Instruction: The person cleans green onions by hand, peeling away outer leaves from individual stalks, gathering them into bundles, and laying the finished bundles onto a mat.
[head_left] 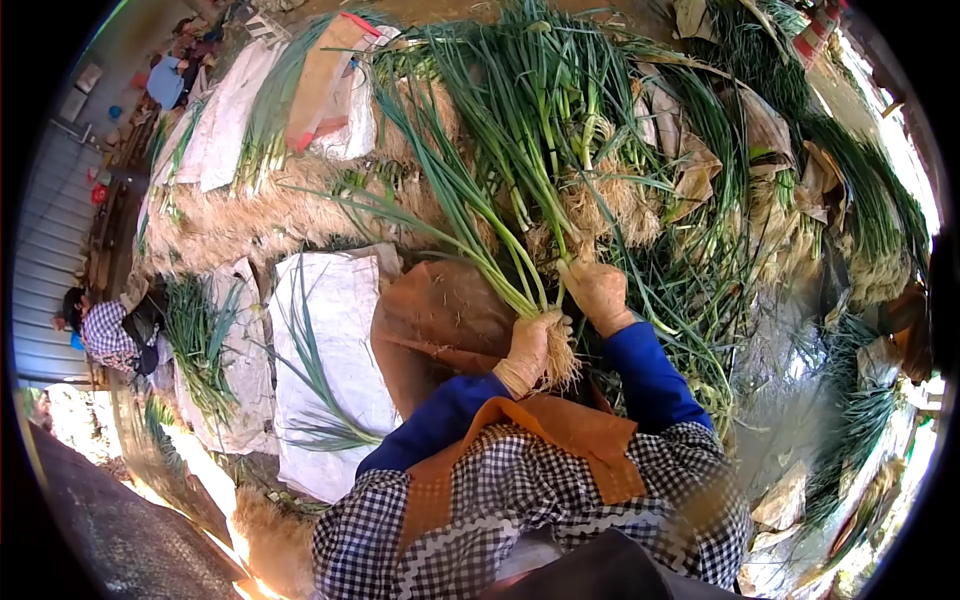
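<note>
My left hand (528,352), in a pale glove, is wrapped round a small bunch of green onions (508,284) just above their roots (562,368). The long leaves of the bunch fan out up and to the left. Close beside it, my right hand (600,292), also gloved, is closed at the lower end of a green onion stalk (560,276); its fingertips are partly hidden. Beyond both hands lies a large heap of green onions (540,90), with a thick mat of pale roots (610,205) facing me.
White sacks (325,365) lie at my left, with a few loose green onions (325,375) on one. Cut leaves (680,340) litter the ground at right. More root-edged rows (270,215) stretch left. A person in a checked top (108,330) sits at far left.
</note>
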